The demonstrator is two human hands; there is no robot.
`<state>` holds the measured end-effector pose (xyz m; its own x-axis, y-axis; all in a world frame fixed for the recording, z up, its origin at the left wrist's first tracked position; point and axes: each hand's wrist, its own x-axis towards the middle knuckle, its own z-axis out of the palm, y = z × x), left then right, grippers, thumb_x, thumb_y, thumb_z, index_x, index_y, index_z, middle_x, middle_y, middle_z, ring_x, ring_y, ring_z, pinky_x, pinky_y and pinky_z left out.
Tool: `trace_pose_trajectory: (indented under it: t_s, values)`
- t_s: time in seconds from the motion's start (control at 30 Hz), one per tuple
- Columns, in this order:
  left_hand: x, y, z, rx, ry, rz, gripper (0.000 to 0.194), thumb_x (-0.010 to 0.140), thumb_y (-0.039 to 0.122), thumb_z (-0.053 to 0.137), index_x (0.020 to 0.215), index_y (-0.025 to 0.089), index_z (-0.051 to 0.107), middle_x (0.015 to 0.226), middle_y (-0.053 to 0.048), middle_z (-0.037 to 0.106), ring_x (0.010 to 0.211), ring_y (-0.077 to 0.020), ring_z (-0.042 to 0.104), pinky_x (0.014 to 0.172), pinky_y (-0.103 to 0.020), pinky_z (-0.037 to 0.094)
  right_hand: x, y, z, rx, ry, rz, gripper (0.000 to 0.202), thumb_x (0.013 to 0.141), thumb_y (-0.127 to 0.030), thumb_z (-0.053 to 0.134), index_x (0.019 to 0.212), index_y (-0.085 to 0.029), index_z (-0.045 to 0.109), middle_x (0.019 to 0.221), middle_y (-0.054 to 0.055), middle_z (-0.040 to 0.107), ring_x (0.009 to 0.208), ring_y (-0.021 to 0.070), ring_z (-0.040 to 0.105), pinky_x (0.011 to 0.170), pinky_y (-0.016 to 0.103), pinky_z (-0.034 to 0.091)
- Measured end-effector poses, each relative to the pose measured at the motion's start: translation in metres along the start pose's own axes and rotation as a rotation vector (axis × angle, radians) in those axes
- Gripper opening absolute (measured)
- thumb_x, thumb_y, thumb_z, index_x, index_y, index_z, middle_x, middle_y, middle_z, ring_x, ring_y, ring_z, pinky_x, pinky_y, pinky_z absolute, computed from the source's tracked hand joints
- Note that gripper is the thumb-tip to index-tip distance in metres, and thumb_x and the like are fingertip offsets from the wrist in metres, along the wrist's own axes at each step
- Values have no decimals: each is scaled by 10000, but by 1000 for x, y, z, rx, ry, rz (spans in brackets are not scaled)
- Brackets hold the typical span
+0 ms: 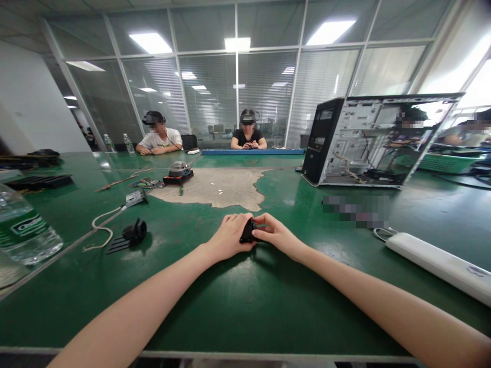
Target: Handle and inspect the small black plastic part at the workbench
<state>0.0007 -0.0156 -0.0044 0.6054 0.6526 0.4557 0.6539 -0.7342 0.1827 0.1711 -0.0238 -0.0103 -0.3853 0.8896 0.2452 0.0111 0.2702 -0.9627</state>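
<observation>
A small black part (246,232) is held between my two hands, just over the green table (245,306). My left hand (229,236) wraps round its left side, with the fingers over the top and the thumb below. On the right side, the thumb and fingertips of my right hand (274,234) pinch the part. Its finer shape is too small to make out.
Left lie a black fitting (135,232), a metal bracket with a cable (135,198) and a water bottle (26,225). Ahead is a black-and-silver device (178,173). An open computer case (326,143) and white power strip (437,260) stand right. People sit across the table.
</observation>
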Motion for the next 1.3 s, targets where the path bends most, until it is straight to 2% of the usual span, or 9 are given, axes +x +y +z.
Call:
trace_pose_trajectory:
  t_s: [0.2,0.4,0.6,0.7,0.9,1.13,1.3]
  values:
    - [0,-1,1,2,-7,-5,578,623,288,621,1123,211,344,1030,-56,516,951,-249,479,854,-395,317,-3,-3,1,55,-36,-43,363,587,-272,722,819,-213,450,903,-10,514,841,142,568,786,332,468]
    - [-1,-2,1,7,11,16,563,649,321,613,1124,202,335,1029,-55,515,951,-241,476,859,-390,320,-3,-4,5,49,29,-10,276,669,-332,651,801,-204,445,891,-6,541,773,132,584,715,304,477]
    - [-1,-1,0,16,8,18,560,644,317,627,1112,204,341,1033,-53,517,949,-240,476,856,-385,326,1,6,1,-30,55,-25,284,690,-299,635,895,-196,469,925,24,554,872,160,569,813,348,451]
    - [-1,-1,0,15,8,19,560,646,320,623,1116,205,340,1038,-56,514,954,-241,473,856,-386,322,2,7,-1,-53,19,-10,276,702,-290,623,916,-189,482,941,36,553,878,164,567,825,363,446]
    - [-1,-2,1,26,3,15,569,639,300,619,1122,201,335,1025,-52,515,946,-241,475,849,-381,323,-3,0,0,52,-45,-71,333,612,-221,703,844,-201,464,914,-8,513,889,152,562,808,320,449]
    - [0,-1,1,24,7,12,565,642,327,624,1114,200,340,1014,-51,516,938,-243,479,850,-384,327,-1,0,3,27,47,-50,256,660,-285,659,809,-200,470,880,-7,530,816,144,576,772,330,460]
    - [-1,0,0,14,3,15,541,651,317,617,1105,204,345,1023,-51,516,940,-240,477,849,-382,326,1,4,1,-41,57,-10,302,675,-279,643,912,-192,478,933,30,537,875,162,564,828,363,440]
